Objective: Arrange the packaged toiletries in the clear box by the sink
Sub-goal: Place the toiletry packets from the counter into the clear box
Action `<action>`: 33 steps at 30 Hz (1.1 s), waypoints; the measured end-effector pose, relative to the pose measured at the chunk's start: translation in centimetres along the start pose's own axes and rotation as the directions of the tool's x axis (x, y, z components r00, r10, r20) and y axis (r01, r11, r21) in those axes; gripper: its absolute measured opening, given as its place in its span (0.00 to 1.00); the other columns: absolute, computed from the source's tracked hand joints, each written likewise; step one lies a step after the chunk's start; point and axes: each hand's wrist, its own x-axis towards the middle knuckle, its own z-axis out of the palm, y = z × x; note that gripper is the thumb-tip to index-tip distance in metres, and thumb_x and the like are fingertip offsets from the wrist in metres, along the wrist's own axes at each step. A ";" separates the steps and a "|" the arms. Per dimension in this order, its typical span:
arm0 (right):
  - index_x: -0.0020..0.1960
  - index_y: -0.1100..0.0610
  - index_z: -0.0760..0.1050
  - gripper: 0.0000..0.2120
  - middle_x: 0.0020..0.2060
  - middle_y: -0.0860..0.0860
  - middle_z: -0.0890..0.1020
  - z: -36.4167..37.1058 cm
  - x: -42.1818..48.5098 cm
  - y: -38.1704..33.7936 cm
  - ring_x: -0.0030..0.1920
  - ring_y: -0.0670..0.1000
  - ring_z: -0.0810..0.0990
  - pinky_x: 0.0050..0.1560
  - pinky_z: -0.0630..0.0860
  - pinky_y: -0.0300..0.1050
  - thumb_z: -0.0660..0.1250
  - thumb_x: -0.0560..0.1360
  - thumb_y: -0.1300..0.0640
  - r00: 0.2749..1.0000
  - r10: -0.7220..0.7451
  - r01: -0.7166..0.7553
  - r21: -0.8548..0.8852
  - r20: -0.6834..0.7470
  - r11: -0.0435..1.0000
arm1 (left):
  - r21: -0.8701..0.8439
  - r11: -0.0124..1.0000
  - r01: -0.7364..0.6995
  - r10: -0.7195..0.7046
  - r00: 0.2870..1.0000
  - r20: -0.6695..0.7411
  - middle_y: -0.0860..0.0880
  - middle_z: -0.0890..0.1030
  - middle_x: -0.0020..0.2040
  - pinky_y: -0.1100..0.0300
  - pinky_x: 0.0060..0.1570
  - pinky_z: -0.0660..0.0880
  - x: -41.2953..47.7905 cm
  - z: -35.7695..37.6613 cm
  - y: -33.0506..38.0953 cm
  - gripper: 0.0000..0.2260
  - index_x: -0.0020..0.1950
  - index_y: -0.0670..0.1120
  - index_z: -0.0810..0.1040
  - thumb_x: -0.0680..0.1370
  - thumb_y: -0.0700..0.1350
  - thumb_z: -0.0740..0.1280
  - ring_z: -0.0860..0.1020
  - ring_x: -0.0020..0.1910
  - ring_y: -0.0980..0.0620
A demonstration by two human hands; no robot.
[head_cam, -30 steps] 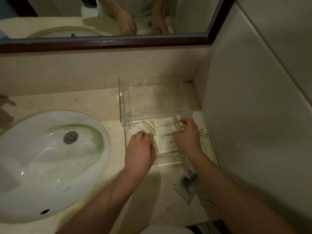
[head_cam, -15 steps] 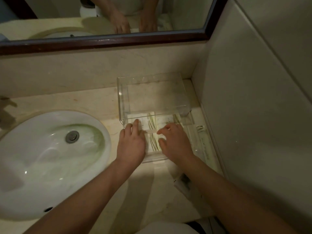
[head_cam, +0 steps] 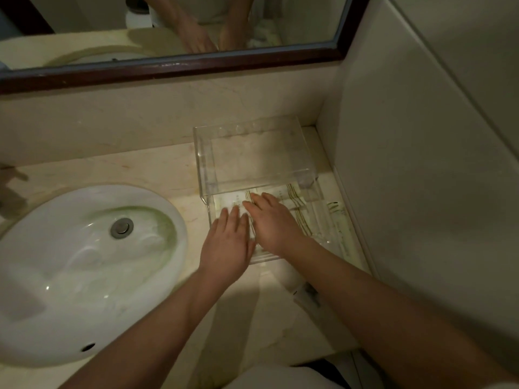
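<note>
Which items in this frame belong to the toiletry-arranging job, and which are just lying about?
Part of the job:
- clear box
- packaged toiletries in its open front tray
- left hand and right hand, flat on the packets

Just there:
- sink
- mirror
- dark-printed packet on the counter, partly hidden

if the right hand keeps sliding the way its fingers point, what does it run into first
Probably the clear box's raised upper part: the right hand lies flat on the packets, fingers pointing up-left toward its front edge. Depth is uncertain.
</note>
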 end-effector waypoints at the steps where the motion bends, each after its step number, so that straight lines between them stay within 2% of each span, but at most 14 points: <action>1: 0.76 0.55 0.61 0.25 0.76 0.55 0.62 -0.3 -0.2 0.0 0.77 0.57 0.55 0.75 0.57 0.54 0.58 0.79 0.58 1.000 -0.005 0.005 0.040 0.003 0.999 | 0.012 1.000 -0.001 0.001 1.000 0.011 0.37 0.63 0.75 0.44 0.71 0.63 0.1 0.0 0.1 0.29 0.73 0.41 0.65 0.79 0.57 0.49 0.61 0.75 0.37; 3: 0.75 0.56 0.62 0.24 0.76 0.55 0.62 -1.1 -1.1 0.2 0.77 0.56 0.56 0.76 0.56 0.52 0.57 0.79 0.61 0.999 0.004 0.001 0.140 -0.037 0.990 | -0.016 1.000 0.008 -0.008 1.000 0.008 0.36 0.65 0.74 0.43 0.71 0.63 0.1 -0.2 0.2 0.28 0.72 0.40 0.67 0.79 0.56 0.50 0.62 0.74 0.35; 5: 0.73 0.55 0.66 0.22 0.73 0.54 0.67 -2.1 -3.2 1.0 0.74 0.53 0.61 0.74 0.58 0.49 0.58 0.79 0.61 0.979 0.114 -0.068 0.257 -0.168 0.964 | -0.100 0.995 0.013 -0.017 0.999 -0.041 0.36 0.69 0.71 0.43 0.70 0.63 -0.1 -0.8 0.4 0.23 0.70 0.40 0.69 0.79 0.52 0.59 0.64 0.72 0.34; 7: 0.68 0.54 0.71 0.19 0.67 0.52 0.73 -3.0 -6.4 2.3 0.68 0.52 0.69 0.69 0.66 0.47 0.60 0.78 0.61 0.901 0.313 -0.194 0.365 -0.301 0.910 | -0.191 0.980 -0.054 0.036 0.995 -0.097 0.38 0.76 0.63 0.46 0.65 0.70 -0.4 -1.3 1.1 0.18 0.64 0.40 0.75 0.75 0.44 0.65 0.71 0.66 0.36; 8: 0.66 0.54 0.72 0.18 0.64 0.52 0.76 -3.3 -8.1 3.2 0.65 0.51 0.72 0.65 0.69 0.45 0.61 0.77 0.61 0.851 0.405 -0.262 0.396 -0.335 0.880 | -0.244 0.963 -0.111 0.085 0.990 -0.112 0.40 0.78 0.57 0.48 0.60 0.74 -0.6 -1.5 1.7 0.15 0.59 0.40 0.78 0.73 0.41 0.65 0.75 0.60 0.39; 10: 0.65 0.55 0.74 0.17 0.61 0.53 0.78 -3.3 -11.7 4.9 0.61 0.53 0.75 0.60 0.69 0.43 0.63 0.76 0.61 0.761 0.546 -0.393 0.420 -0.352 0.818 | -0.327 0.915 -0.234 0.219 0.972 -0.085 0.44 0.79 0.51 0.51 0.50 0.76 -1.3 -1.8 3.6 0.11 0.53 0.42 0.81 0.73 0.38 0.65 0.77 0.52 0.43; 12: 0.64 0.58 0.75 0.17 0.59 0.56 0.79 -2.7 -14.9 6.1 0.59 0.55 0.77 0.58 0.68 0.42 0.64 0.75 0.62 0.709 0.621 -0.496 0.388 -0.336 0.777 | -0.380 0.871 -0.312 0.330 0.944 -0.017 0.46 0.79 0.54 0.55 0.52 0.75 -2.2 -1.4 5.7 0.11 0.56 0.45 0.80 0.76 0.41 0.64 0.76 0.54 0.46; 15: 0.66 0.58 0.75 0.19 0.59 0.57 0.80 -1.2 -17.9 6.5 0.57 0.57 0.79 0.57 0.73 0.45 0.66 0.75 0.60 0.674 0.688 -0.621 0.299 -0.270 0.725 | -0.427 0.843 -0.326 0.359 0.933 -0.003 0.49 0.77 0.55 0.55 0.52 0.74 -3.5 -0.5 8.6 0.11 0.57 0.47 0.79 0.77 0.47 0.66 0.75 0.55 0.48; 20: 0.68 0.56 0.74 0.19 0.59 0.56 0.81 -0.4 -19.1 6.5 0.55 0.57 0.81 0.55 0.77 0.48 0.64 0.77 0.55 0.651 0.728 -0.685 0.245 -0.215 0.686 | -0.382 0.916 -0.126 0.199 0.968 0.157 0.48 0.74 0.58 0.54 0.49 0.75 -4.5 1.1 11.6 0.26 0.62 0.48 0.72 0.70 0.59 0.71 0.74 0.55 0.47; 24: 0.67 0.57 0.74 0.19 0.60 0.56 0.81 -0.4 -17.9 6.7 0.58 0.58 0.79 0.57 0.75 0.49 0.63 0.77 0.54 0.685 0.695 -0.657 0.227 -0.220 0.719 | -0.396 0.915 -0.079 0.137 0.983 0.121 0.45 0.76 0.59 0.54 0.50 0.75 -4.7 2.6 13.1 0.28 0.66 0.47 0.70 0.70 0.57 0.71 0.75 0.56 0.46; 26: 0.62 0.58 0.76 0.15 0.56 0.57 0.82 -0.5 -16.9 6.6 0.54 0.59 0.80 0.52 0.75 0.49 0.63 0.77 0.55 0.699 0.676 -0.644 0.207 -0.235 0.737 | -0.459 0.888 -0.041 0.086 0.993 0.077 0.45 0.79 0.56 0.53 0.49 0.76 -4.7 3.0 13.6 0.24 0.65 0.47 0.72 0.73 0.56 0.68 0.78 0.54 0.45; 28: 0.55 0.57 0.77 0.10 0.52 0.57 0.82 -0.6 -15.8 6.9 0.51 0.59 0.80 0.47 0.75 0.48 0.62 0.76 0.58 0.714 0.661 -0.650 0.132 -0.233 0.748 | -0.471 0.882 -0.009 0.047 0.997 0.069 0.47 0.81 0.51 0.54 0.44 0.77 -4.5 2.9 13.8 0.17 0.57 0.48 0.75 0.74 0.56 0.66 0.79 0.49 0.47; 33: 0.54 0.58 0.75 0.08 0.53 0.57 0.81 -0.3 -14.7 7.3 0.53 0.59 0.79 0.49 0.74 0.49 0.61 0.76 0.61 0.724 0.649 -0.656 0.060 -0.234 0.753 | -0.429 0.886 0.175 -0.059 0.961 0.269 0.48 0.79 0.43 0.58 0.35 0.70 -4.2 1.5 13.3 0.06 0.45 0.47 0.74 0.72 0.47 0.68 0.78 0.40 0.49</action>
